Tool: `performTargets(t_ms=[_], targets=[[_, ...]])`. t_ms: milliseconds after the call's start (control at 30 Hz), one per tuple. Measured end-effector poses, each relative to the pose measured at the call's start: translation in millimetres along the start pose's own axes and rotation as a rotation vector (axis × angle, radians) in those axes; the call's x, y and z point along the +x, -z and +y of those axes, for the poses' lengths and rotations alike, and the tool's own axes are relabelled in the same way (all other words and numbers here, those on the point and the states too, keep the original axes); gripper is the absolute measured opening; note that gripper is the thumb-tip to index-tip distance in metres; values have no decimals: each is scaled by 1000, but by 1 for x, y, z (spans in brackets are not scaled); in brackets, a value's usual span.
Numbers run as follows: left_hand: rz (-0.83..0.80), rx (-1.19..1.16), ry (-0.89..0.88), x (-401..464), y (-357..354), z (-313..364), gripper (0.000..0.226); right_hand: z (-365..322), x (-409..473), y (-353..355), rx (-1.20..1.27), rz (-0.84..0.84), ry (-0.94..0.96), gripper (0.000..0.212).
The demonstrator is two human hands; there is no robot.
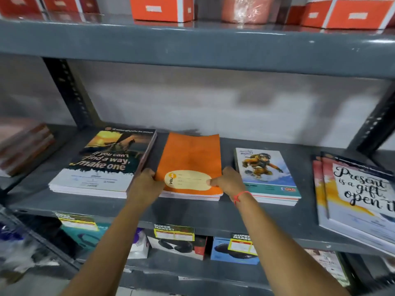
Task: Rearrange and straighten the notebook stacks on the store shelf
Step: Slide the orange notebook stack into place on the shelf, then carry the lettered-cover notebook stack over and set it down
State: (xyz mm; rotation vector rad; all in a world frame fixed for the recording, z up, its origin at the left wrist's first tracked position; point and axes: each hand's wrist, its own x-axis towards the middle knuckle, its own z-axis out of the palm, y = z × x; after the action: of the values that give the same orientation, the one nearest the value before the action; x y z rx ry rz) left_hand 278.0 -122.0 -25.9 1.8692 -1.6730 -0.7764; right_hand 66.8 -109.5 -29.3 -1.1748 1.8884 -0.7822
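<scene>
An orange notebook stack (189, 159) with a cream oval label lies in the middle of the grey shelf (192, 212). My left hand (145, 184) grips its near left corner. My right hand (229, 181) holds its near right edge, thumb on the label. To the left sits a stack (106, 161) with a dark cover reading "If you can't find a way, make one". Right of the orange stack lies a stack with a snowboarder cover (265, 174). At the far right a stack reading "Present is a gift, open it" (359, 197) hangs over the shelf's front edge.
A brownish stack (23, 146) lies at the far left. Orange boxes (161, 8) stand on the upper shelf. Boxed goods with yellow price tags (174, 233) fill the lower shelf. Black slotted uprights (68, 90) frame the bay.
</scene>
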Motion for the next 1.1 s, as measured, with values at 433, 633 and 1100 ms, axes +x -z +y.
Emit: performTargets(t_ms=[433,633,1100], targets=[[93,536,-316,-15,-23,80,33,15,-16,58,-107,447,153,25],[-258,15,-605,-83,-124,174,21,94,-30,160,-133,748,-21,32],[-451,154,-241,-142,-302,255,26,253,-85,313,-231,489,-486,42]])
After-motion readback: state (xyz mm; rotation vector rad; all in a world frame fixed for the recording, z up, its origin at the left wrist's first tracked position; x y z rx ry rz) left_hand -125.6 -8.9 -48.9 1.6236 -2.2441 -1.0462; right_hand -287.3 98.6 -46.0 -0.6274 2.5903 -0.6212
